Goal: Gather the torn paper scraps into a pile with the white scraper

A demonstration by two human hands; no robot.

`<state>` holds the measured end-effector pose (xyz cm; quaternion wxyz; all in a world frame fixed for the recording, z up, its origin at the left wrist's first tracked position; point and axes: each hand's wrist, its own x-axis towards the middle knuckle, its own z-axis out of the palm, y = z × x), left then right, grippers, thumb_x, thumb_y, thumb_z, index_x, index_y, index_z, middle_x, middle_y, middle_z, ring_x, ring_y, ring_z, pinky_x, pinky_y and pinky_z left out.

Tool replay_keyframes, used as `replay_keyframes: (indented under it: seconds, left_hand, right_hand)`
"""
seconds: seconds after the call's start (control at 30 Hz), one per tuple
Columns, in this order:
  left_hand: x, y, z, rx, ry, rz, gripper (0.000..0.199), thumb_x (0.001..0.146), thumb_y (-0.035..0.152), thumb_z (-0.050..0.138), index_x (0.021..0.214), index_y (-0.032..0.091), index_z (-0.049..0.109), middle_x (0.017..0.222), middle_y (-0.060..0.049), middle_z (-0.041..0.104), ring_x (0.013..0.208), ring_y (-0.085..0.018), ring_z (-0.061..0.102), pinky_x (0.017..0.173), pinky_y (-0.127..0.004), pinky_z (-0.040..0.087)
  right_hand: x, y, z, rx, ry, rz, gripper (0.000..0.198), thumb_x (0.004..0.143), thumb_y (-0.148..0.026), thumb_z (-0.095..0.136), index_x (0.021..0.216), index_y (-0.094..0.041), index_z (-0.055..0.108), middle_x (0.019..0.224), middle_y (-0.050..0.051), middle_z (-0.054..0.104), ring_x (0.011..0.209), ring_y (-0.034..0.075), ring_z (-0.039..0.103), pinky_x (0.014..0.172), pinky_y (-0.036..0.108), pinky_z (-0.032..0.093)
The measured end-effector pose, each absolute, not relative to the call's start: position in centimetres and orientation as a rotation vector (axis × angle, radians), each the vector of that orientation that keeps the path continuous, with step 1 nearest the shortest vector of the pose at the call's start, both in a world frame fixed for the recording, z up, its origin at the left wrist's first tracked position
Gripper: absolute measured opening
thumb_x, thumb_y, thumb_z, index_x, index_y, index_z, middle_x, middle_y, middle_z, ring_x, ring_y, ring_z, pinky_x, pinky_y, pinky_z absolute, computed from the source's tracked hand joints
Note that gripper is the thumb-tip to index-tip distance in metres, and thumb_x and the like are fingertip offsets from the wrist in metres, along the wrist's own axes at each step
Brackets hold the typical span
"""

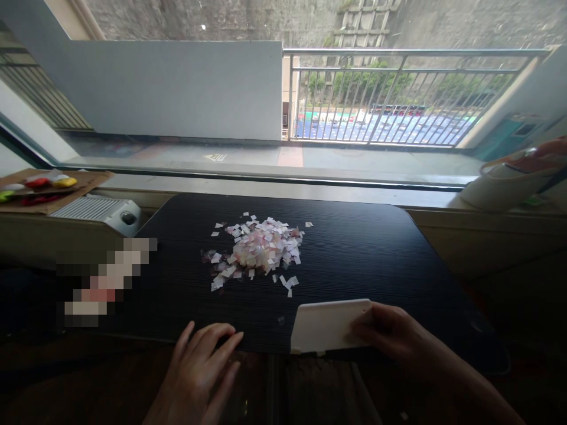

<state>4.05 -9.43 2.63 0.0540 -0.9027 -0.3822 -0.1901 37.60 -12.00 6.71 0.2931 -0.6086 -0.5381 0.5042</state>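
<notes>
My right hand (390, 330) grips the right end of a flat white scraper (325, 324), thumb and fingers closed on it. The scraper is tilted up at the front edge of the black table (363, 242), and small scraps show along its lower edge. Left of it, my left hand (199, 366) is held over the same edge with fingers apart and nothing in them. A loose heap of small cut paper squares (266, 248), white, pinkish and some see-through, lies mid-table, beyond both hands. Several squares are scattered around the heap.
A white heater-like box (101, 212) stands left of the table, beside cardboard (84, 192) bearing coloured items. Behind the table run a window sill (266, 186) and glass. A pale container (500, 183) is at the right. A blurred-out patch covers the table's left edge.
</notes>
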Motion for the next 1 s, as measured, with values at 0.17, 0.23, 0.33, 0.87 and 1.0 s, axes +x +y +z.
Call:
replay_keyframes:
  seconds: [0.17,0.23,0.33,0.87,1.0]
  left_hand:
    - [4.0,-9.5,2.6,-2.756,-1.177,-0.578,0.033,0.08,0.027,0.054,0.113,0.027,0.058,0.103,-0.002,0.067,0.095,-0.018,0.062,0.095,-0.039,0.039]
    - [4.0,-9.5,2.5,-2.756,-1.193,-0.589,0.033,0.081,0.027,0.053,0.113,0.028,0.058,0.104,-0.002,0.067,0.096,-0.018,0.062,0.096,-0.04,0.038]
    - [4.0,-9.6,2.4,-2.745,-1.192,-0.611,0.033,0.081,0.026,0.053,0.113,0.027,0.058,0.102,-0.002,0.067,0.094,-0.018,0.062,0.096,-0.04,0.038]
    - [3.1,-9.7,0.8,-2.763,-1.244,-0.576,0.037,0.082,0.029,0.051,0.119,0.03,0.056,0.109,-0.003,0.065,0.1,-0.02,0.061,0.102,-0.042,0.035]
    - [3.4,-9.7,1.5,-2.775,-1.23,-0.592,0.036,0.081,0.029,0.052,0.117,0.029,0.057,0.106,-0.002,0.066,0.097,-0.02,0.062,0.1,-0.041,0.037]
  right_hand:
    - [38.9,-13.3,7.1,-1.718,-1.42,1.239,0.026,0.076,-0.043,0.063,0.076,-0.018,0.068,0.073,0.004,0.072,0.072,0.021,0.065,0.064,0.028,0.051]
    - [39.7,-13.8,7.0,-1.77,-1.374,1.189,0.029,0.074,-0.047,0.064,0.076,-0.018,0.069,0.075,0.005,0.073,0.073,0.023,0.066,0.065,0.03,0.052]
    - [40.6,-14.4,6.6,-1.795,-1.346,1.156,0.031,0.072,-0.049,0.066,0.073,-0.018,0.07,0.075,0.006,0.073,0.072,0.023,0.066,0.065,0.031,0.053]
    - [41.4,-15.1,5.8,-1.829,-1.302,1.177,0.031,0.072,-0.048,0.065,0.071,-0.017,0.069,0.07,0.005,0.071,0.07,0.023,0.065,0.062,0.03,0.052]
    - [41.0,-14.9,5.9,-1.802,-1.308,1.213,0.027,0.072,-0.044,0.065,0.07,-0.018,0.068,0.071,0.004,0.07,0.07,0.022,0.064,0.061,0.029,0.051]
